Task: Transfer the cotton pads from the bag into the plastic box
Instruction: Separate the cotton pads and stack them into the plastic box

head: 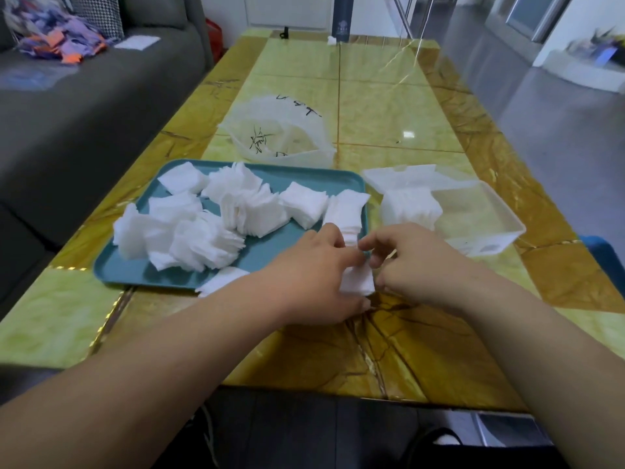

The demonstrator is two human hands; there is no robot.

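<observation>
Several heaps of white cotton pads [216, 214] lie on a teal tray [135, 269]. The clear plastic box [487, 214] stands to the tray's right, lid open behind it, with a stack of pads [411, 206] inside at its left end. The translucent bag [280, 130] lies behind the tray. At the tray's near right corner, my left hand [314, 275] and my right hand [412, 262] together grip a small stack of pads [358, 280] between them, fingers curled around it.
The yellow marbled table [389, 103] stretches away behind the bag. A grey sofa [84, 106] with colourful cloth runs along the left. A blue object [605, 255] shows at the table's right edge. One loose pad [220, 280] overhangs the tray's front rim.
</observation>
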